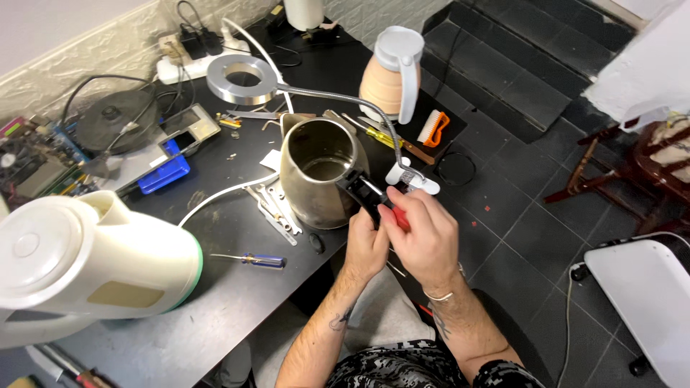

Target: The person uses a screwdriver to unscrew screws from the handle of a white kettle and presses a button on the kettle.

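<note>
Both hands work at the near edge of the black worktop (215, 302), where an open-topped, lidless stainless-steel kettle (316, 179) stands upright. Left hand (365, 248) has its grip closed around the lower part of the kettle's black plastic handle (357, 191), fingers wrapped behind it. Right hand (425, 231) has its grip closed on a red-handled tool (399, 218), whose metal tip lies against the top of that handle; what kind of tool it is cannot be told.

Just beyond the kettle a silver ring lamp on a bent gooseneck (243, 79) arches over it. Beside the kettle's left side lie several flat metal wrenches (277, 212), and nearer the front edge a blue-handled screwdriver (263, 260). A large white plastic appliance with a green band (86, 266) lies at the left edge. Toward the far right corner stand a peach-and-white collapsible kettle (389, 75) and an orange-handled brush (432, 129).
</note>
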